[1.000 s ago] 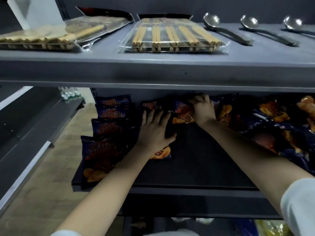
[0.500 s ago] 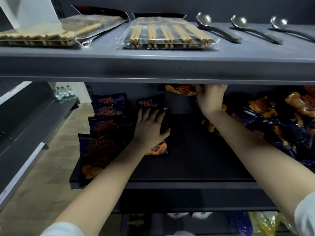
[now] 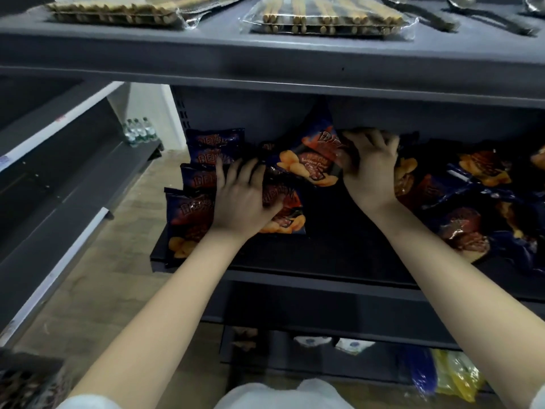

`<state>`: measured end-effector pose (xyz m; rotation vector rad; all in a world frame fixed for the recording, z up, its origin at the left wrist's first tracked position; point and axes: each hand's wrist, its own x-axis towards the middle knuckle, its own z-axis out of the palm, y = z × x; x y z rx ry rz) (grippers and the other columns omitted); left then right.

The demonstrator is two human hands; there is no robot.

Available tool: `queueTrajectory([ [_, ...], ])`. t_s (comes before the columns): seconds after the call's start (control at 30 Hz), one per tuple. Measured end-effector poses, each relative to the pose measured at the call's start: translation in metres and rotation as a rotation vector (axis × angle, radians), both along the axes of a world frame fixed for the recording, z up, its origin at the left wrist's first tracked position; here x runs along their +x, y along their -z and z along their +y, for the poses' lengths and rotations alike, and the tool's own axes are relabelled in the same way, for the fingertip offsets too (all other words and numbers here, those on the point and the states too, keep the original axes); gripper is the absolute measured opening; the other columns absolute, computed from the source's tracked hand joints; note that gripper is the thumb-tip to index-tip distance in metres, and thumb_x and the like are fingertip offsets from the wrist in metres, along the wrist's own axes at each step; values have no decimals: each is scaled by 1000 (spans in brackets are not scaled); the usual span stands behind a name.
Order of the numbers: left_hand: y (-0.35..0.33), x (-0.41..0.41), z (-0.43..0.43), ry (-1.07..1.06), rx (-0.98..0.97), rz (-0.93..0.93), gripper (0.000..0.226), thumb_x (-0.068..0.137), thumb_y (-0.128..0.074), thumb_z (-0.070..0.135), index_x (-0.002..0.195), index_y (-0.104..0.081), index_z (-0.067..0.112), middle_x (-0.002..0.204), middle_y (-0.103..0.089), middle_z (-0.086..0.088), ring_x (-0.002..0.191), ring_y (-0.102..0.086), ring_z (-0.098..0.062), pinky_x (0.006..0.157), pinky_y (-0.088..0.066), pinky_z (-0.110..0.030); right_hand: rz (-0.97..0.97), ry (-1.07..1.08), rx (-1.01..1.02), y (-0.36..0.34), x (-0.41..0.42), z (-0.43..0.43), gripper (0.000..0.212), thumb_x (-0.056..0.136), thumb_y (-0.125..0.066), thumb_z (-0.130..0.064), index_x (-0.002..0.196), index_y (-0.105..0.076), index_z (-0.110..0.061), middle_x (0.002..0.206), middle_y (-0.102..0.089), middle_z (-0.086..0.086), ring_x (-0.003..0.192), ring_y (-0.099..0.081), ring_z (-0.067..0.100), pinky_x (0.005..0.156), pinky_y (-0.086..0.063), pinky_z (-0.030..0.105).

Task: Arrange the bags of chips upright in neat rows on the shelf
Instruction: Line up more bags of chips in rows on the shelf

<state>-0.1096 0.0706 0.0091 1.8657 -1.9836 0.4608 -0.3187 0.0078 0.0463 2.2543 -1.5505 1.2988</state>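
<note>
Dark blue chip bags with orange chips printed on them stand in a row (image 3: 203, 184) at the left end of the dark shelf (image 3: 339, 261). My left hand (image 3: 240, 199) lies flat with spread fingers against the front bag of a second row (image 3: 283, 211), holding it upright. My right hand (image 3: 370, 169) grips one chip bag (image 3: 309, 160) by its right edge, tilted, in the air above the shelf's middle. A loose heap of bags (image 3: 472, 202) lies at the right.
The shelf above (image 3: 265, 57) hangs low over the bags and carries packs of chopsticks (image 3: 324, 19) and metal ladles (image 3: 442, 13). Another shelving unit (image 3: 59, 160) stands left across a wooden floor aisle. Yellow and blue packs (image 3: 448, 376) sit on the lowest shelf.
My right hand has brought a bag from the back of the shelf down and leftward, toward the second row. My left hand stays pressed on the standing bags. The camera has tilted down.
</note>
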Motion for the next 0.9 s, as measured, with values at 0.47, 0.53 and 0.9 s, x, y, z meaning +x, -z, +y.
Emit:
queueTrajectory([
  [0.47,-31,-10,59,83,97,1144,58,81,-69,38,132,-49,20,111,-55,19,108,-53,-3,76,-36,3,10,-441,156,8,25,67,25,84,-66,-17,110,-67,-16,127,-47,8,125,-29,28,105,-26,31],
  [0.53,-30,-10,55,115,139,1316,33,80,-72,33,110,-63,23,98,-63,15,99,-61,-9,76,-44,-7,-51,-470,267,4,23,75,28,84,-68,-18,112,-65,-22,140,-32,1,133,-25,22,108,-25,23],
  [0.9,2,7,75,200,326,1554,10,82,-69,28,90,-63,32,91,-67,10,89,-64,-7,73,-50,-18,-1008,-489,764,39,33,107,80,67,-79,-7,134,-39,-26,127,-55,0,120,-55,19,101,-45,48],
])
